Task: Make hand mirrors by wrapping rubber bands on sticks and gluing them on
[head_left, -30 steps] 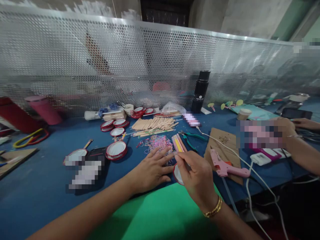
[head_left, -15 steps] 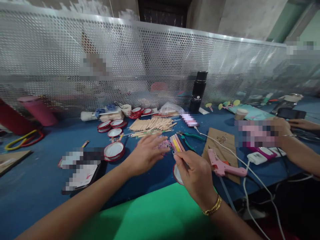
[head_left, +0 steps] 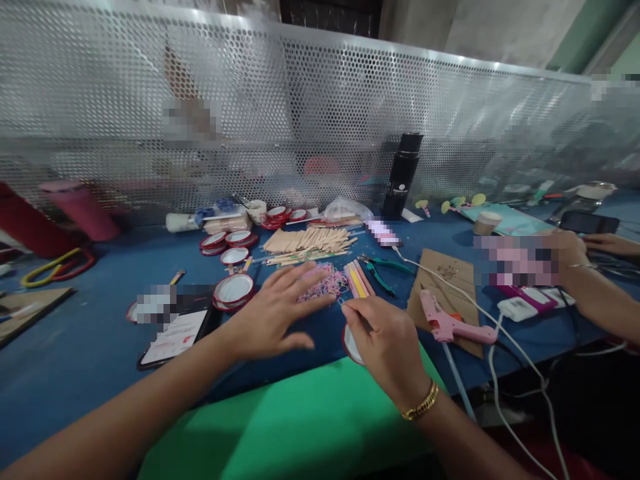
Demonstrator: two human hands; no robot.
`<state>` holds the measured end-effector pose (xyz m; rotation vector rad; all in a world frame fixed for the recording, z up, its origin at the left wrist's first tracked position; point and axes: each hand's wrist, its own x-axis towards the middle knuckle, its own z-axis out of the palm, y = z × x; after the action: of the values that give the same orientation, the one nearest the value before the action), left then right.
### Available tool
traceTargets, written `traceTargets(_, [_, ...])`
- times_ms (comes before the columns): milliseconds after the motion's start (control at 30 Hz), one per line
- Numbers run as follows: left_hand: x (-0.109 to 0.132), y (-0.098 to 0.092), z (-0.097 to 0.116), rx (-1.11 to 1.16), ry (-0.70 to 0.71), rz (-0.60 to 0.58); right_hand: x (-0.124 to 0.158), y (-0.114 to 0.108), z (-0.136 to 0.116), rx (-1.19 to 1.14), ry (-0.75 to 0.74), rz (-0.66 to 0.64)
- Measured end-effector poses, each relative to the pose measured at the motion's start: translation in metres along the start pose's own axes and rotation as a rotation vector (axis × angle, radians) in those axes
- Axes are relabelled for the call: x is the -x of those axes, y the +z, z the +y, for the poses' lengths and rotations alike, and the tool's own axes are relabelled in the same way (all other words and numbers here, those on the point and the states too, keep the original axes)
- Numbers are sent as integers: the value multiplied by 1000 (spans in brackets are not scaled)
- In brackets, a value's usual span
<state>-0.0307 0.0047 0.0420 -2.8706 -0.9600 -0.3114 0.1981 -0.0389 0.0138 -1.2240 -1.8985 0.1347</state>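
Note:
My left hand (head_left: 277, 310) is spread open, palm down, just in front of a pile of small pink and purple loops (head_left: 323, 281). Nothing is held in it. My right hand (head_left: 385, 337) pinches a small pale loop (head_left: 341, 301) between thumb and forefinger. Just beyond those fingertips lie pink and yellow sticks (head_left: 358, 280) side by side. A round white disc with a red rim (head_left: 351, 345) is partly hidden behind my right hand.
Wooden sticks (head_left: 310, 241) and red-rimmed discs (head_left: 233, 291) lie behind and left. Green-handled pliers (head_left: 383, 275), a pink glue gun (head_left: 450, 323) on cardboard (head_left: 429, 267) and a white cable are to the right. Another person's hand (head_left: 565, 257) is at far right.
My left hand has shifted slightly left, its thumb now spread away from the fingers, and more of the loop pile shows. My right hand keeps its pinch. The view has shifted slightly.

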Motion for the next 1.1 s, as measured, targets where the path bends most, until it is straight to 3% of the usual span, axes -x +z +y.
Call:
traceTargets(100, [28, -2, 16, 99, 16, -112, 0, -1, -2, -5, -7, -5])
traceTargets(267, [63, -18, 20, 252, -211, -163, 2, 1, -3, -9, -8, 2])
traceTargets(533, [68, -16, 24, 428, -294, -283, 4, 10, -10, -13, 5, -50])
traceTargets(667, [52, -14, 15, 431, -274, -168, 4, 12, -8, -10, 19, -60])
traceTargets(767, [32, -15, 0, 272, -318, 22, 4, 14, -8, -8, 30, -77])
traceTargets(900, [12, -19, -14, -45, -421, 187, 3, 13, -8, -14, 34, -78])
traceTargets(1000, [11, -20, -11, -51, -388, 201, 2, 11, -7, -10, 29, -61])
traceTargets(1100, [15, -16, 4, 131, -331, 152, -1, 10, -6, -11, 30, -46])
